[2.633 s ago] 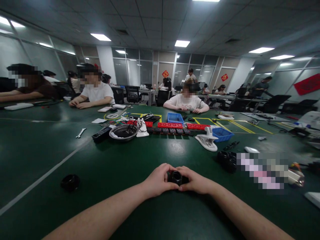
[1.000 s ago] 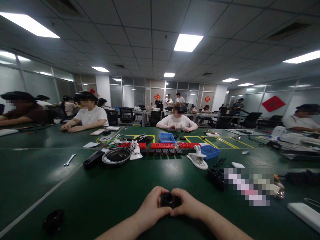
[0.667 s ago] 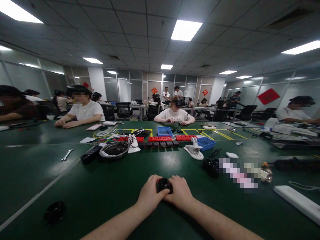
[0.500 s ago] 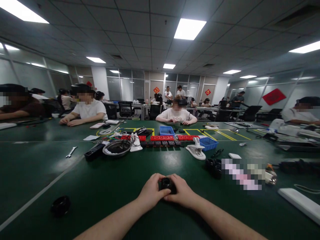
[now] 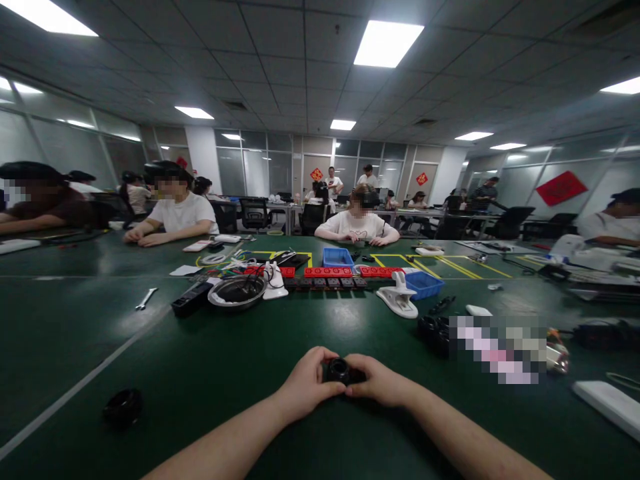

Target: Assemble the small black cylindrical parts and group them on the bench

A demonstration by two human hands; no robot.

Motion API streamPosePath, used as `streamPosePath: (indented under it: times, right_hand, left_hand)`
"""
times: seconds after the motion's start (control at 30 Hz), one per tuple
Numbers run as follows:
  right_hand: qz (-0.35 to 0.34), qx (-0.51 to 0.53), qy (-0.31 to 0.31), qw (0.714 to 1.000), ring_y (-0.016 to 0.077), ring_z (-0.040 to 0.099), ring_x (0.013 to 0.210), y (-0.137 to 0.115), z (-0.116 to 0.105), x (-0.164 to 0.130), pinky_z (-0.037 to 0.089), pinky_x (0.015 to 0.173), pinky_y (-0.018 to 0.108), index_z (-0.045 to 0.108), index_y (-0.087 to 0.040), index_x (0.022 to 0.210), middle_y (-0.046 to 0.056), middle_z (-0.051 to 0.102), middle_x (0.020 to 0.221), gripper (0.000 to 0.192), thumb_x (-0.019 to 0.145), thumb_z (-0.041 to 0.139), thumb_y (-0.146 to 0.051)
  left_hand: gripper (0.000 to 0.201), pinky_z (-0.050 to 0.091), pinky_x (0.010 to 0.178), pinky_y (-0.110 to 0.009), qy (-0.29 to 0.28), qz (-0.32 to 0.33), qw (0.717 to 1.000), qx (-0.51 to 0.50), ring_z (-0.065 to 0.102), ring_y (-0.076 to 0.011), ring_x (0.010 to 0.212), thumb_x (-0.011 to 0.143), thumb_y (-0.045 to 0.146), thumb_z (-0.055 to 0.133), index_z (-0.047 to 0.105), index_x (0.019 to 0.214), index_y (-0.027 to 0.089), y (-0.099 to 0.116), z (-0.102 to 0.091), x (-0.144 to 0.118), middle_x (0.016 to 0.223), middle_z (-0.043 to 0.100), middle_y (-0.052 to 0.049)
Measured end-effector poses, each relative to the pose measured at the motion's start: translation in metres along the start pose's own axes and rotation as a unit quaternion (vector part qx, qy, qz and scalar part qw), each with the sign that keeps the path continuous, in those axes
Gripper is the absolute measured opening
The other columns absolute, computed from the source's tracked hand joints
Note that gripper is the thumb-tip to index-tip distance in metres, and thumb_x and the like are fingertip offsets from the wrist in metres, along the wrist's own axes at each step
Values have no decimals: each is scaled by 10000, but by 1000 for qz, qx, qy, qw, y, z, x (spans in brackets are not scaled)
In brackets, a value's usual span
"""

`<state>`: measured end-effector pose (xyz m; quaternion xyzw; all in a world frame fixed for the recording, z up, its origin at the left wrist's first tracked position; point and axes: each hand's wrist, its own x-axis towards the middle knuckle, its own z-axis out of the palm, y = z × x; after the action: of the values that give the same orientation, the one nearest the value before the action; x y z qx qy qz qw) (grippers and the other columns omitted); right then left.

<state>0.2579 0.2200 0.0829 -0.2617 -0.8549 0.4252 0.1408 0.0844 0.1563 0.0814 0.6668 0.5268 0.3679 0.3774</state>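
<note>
Low over the green table, my two hands meet around a small black ring-shaped part with a round opening facing up. My left hand grips it from the left, thumb in front and fingers behind. From the right, my right hand closes on its side, thumb and fingertips against a dark portion that my fingers partly hide. Whether that portion is a separate piece, I cannot tell. Another black ring-shaped part lies on the table at the lower left.
Ahead lie a metal bowl, red socket strips, a white clip base and blue trays. A wrench rests at left. More black round parts and a white bar are at right. People sit around the table.
The view has shifted slightly, so most things stand a little farther right. My right thumb has drawn back from the front of the black part toward its right side. My left hand keeps its grip.
</note>
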Motion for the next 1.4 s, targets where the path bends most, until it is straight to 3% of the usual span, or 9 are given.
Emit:
streamPosePath:
  times: [0.33,0.47,0.67,0.8,1.03,1.13,1.23,1.33,1.4]
  right_hand:
    - [57,-38,85,994,97,400,617,8,8,3,298,512,184,486,-148,675,-44,434,662,329,485,720,-281]
    - [68,-115,128,983,95,414,594,6,15,6,272,489,179,452,-161,663,-47,459,654,377,453,722,-320]
    - [119,-298,206,925,146,494,648,-8,31,10,275,563,232,509,-161,690,14,562,704,242,596,596,-367]
    - [127,-368,218,895,195,519,714,-16,36,12,264,610,275,545,-171,699,42,599,728,232,657,530,-399]
    - [99,-344,159,920,175,506,663,-20,16,-2,272,601,268,517,-170,676,22,579,679,422,633,497,-589]
    - [95,-276,166,942,147,488,637,-22,4,-8,293,572,248,496,-173,735,9,560,696,392,711,433,-560]
    - [72,-208,192,956,148,493,700,-26,3,-8,333,592,245,482,-183,914,21,552,811,353,729,469,-483]
    - [29,-197,200,959,180,481,863,-31,10,-4,353,712,275,432,-194,1089,51,522,974,472,689,549,-416]
    - [12,-207,184,961,195,469,903,-33,14,0,343,765,298,458,-199,1089,55,527,981,471,675,568,-394]
  left_hand:
    - [410,270,442,-175,18,-16,1000,-7,362,-65,510,555,299,669,504,899,150,2,3,0,742,453,28]
    - [349,337,523,-202,71,-1,997,41,453,-106,610,568,266,654,517,875,173,-3,8,0,829,504,4]
    - [306,384,699,-275,178,-10,978,104,508,-183,822,592,280,632,514,856,183,0,16,0,863,532,-13]
    - [311,391,733,-289,197,-25,972,122,512,-193,864,611,296,611,511,882,181,3,17,1,897,535,-28]
    - [308,391,735,-271,163,-1,977,135,507,-183,875,635,336,585,503,891,186,0,12,-2,908,535,-29]
    - [459,394,721,-269,137,-4,979,150,498,-191,898,599,408,612,470,983,201,-1,9,-5,977,514,-36]
    - [671,394,719,-275,123,-16,976,178,489,-208,920,517,441,664,409,1093,209,-2,6,-5,1046,481,-50]
    - [522,384,715,-272,87,-12,972,218,504,-199,874,561,414,636,477,1011,205,-2,3,-2,981,512,-39]
    - [342,375,705,-268,66,-12,968,240,513,-189,827,609,357,602,525,902,200,-1,1,0,887,543,-24]
